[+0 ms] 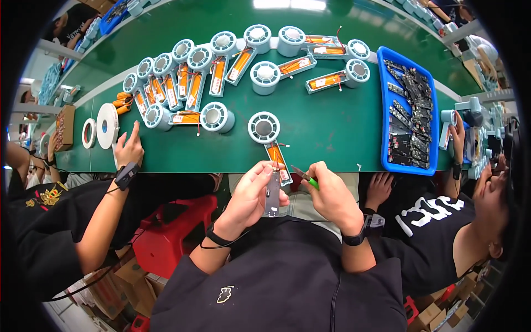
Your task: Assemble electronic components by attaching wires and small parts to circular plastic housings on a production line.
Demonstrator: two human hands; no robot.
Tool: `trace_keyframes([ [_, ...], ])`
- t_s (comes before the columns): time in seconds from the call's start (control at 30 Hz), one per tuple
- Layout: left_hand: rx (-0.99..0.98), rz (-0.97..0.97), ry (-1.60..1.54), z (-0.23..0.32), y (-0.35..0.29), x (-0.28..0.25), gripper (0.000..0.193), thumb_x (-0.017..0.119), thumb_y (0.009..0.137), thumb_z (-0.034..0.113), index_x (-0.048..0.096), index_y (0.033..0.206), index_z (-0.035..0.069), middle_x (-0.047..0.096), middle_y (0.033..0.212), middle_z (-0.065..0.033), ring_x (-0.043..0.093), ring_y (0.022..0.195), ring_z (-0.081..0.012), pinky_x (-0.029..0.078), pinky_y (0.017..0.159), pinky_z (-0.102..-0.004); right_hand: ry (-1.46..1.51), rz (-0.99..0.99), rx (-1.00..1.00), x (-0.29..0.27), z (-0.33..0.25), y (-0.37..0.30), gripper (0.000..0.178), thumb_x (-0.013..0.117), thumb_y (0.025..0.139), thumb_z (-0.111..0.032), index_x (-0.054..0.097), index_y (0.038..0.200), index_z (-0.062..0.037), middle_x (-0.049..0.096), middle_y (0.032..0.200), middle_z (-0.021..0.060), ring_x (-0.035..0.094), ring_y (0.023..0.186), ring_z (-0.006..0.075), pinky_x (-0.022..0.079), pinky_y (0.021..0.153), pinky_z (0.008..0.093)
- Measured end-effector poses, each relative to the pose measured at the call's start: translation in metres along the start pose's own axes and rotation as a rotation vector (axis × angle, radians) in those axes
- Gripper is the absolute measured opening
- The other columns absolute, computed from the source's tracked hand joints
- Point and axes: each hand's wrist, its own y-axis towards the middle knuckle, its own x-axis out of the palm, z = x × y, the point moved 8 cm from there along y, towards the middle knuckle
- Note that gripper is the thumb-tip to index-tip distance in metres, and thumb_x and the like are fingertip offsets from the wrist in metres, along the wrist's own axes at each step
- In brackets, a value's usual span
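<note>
My left hand (253, 193) is closed on a slim dark circuit board (272, 195), held upright just off the table's near edge. Thin wires meet the board's upper end by the fingertips. A small green-handled cutter (313, 181) is gripped in my right hand (336, 200), its dark metal jaws pointing up and left toward the board, apart from it. Directly beyond my left hand lies a pale blue handheld fan (264, 128) with a round grille. Its opened handle shows an orange battery (274, 153) and thin wires; my fingers and the board hide part of that handle.
Several similar fans (264, 76) with orange batteries spread across the green table (326, 133). At right stands a blue tray (385, 110) of dark circuit boards. White tape rolls (107, 126) lie at left, near a co-worker's hand (129, 148). Another person's hand (458, 135) holds a fan at right.
</note>
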Motion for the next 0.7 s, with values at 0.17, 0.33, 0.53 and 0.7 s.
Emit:
trace_keyframes([
  [0.17, 0.028, -0.029, 0.003, -0.001, 0.002, 0.000, 0.032, 0.050, 0.110, 0.030, 0.051, 0.126, 0.002, 0.064, 0.106, -0.0081, 0.072, 0.074, -0.0184, 0.064, 0.073, -0.0380, -0.292, 0.051, -0.199, -0.002, -0.012, 0.001, 0.025, 0.075, 0.084, -0.004, 0.051, 0.094, -0.0023, 0.060, 0.089, 0.0164, 0.058, 0.084, 0.0367, 0.047, 0.073, 0.0435],
  [0.33, 0.045, 0.012, 0.033, -0.001, 0.003, -0.005, 0.035, 0.051, 0.109, 0.031, 0.050, 0.129, 0.002, 0.063, 0.092, -0.0067, 0.071, 0.073, -0.0179, 0.064, 0.071, -0.0378, -0.434, 0.139, -0.325, -0.005, -0.027, 0.006, 0.029, 0.078, 0.073, -0.005, 0.053, 0.088, -0.0041, 0.060, 0.092, 0.0126, 0.057, 0.088, 0.0324, 0.046, 0.077, 0.0418],
  [0.53, 0.065, 0.041, 0.037, 0.001, 0.003, -0.005, 0.035, 0.053, 0.109, 0.031, 0.049, 0.130, 0.003, 0.062, 0.087, -0.0065, 0.070, 0.072, -0.0176, 0.064, 0.069, -0.0370, -0.487, 0.206, -0.339, -0.011, -0.030, 0.008, 0.033, 0.079, 0.068, -0.005, 0.055, 0.089, -0.0039, 0.060, 0.094, 0.0111, 0.058, 0.091, 0.0315, 0.047, 0.079, 0.0422],
  [0.7, 0.054, -0.013, -0.010, -0.002, 0.005, -0.007, 0.031, 0.053, 0.109, 0.028, 0.047, 0.128, 0.004, 0.064, 0.102, -0.0088, 0.071, 0.073, -0.0181, 0.064, 0.070, -0.0382, -0.495, 0.215, -0.336, -0.009, -0.031, 0.008, 0.033, 0.080, 0.067, -0.005, 0.055, 0.090, -0.0039, 0.060, 0.094, 0.0110, 0.059, 0.092, 0.0314, 0.048, 0.080, 0.0414],
])
